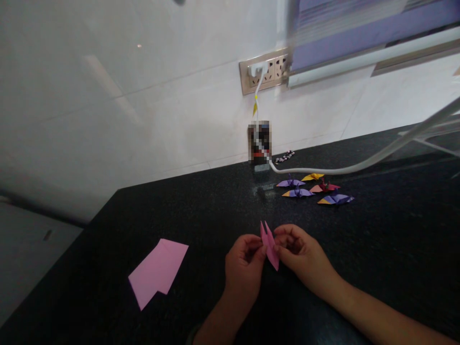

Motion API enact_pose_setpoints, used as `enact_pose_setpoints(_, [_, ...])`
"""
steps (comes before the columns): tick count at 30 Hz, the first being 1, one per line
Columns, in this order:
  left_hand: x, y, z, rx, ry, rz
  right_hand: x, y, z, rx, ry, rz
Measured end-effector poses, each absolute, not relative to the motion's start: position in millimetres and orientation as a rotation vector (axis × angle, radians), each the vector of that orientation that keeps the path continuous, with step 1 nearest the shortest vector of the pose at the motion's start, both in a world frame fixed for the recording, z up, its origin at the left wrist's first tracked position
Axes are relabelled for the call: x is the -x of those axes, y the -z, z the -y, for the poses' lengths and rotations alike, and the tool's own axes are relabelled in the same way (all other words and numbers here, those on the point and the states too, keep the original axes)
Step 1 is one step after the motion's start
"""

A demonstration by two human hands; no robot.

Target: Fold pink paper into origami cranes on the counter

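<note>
A half-folded pink paper piece stands upright between my two hands above the black countertop. My left hand pinches its left side with curled fingers. My right hand pinches its right side, fingers also closed. A flat pink paper sheet with a folded shape lies on the counter to the left of my hands.
Several finished paper cranes in purple, yellow and red lie behind my hands. A white cable runs from a wall socket to a small upright device and across the counter. The counter's left edge drops off.
</note>
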State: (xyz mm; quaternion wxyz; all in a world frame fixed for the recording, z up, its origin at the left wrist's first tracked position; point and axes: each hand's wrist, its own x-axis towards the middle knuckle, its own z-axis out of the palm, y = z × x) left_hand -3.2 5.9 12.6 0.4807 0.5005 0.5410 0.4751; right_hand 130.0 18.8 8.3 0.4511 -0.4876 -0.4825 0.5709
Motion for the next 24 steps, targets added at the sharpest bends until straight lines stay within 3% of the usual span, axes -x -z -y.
enact_pose_setpoints(6, [-0.5,-17.4,-8.6,-1.040,-1.159,-1.201,-130.9,-12.6,-20.0,1.168,-1.619,1.080])
enact_pose_setpoints(24, [-2.0,-18.1,-7.0,-1.074,-1.058,-1.262,-128.9,-13.5,-16.0,1.103,-1.597,1.200])
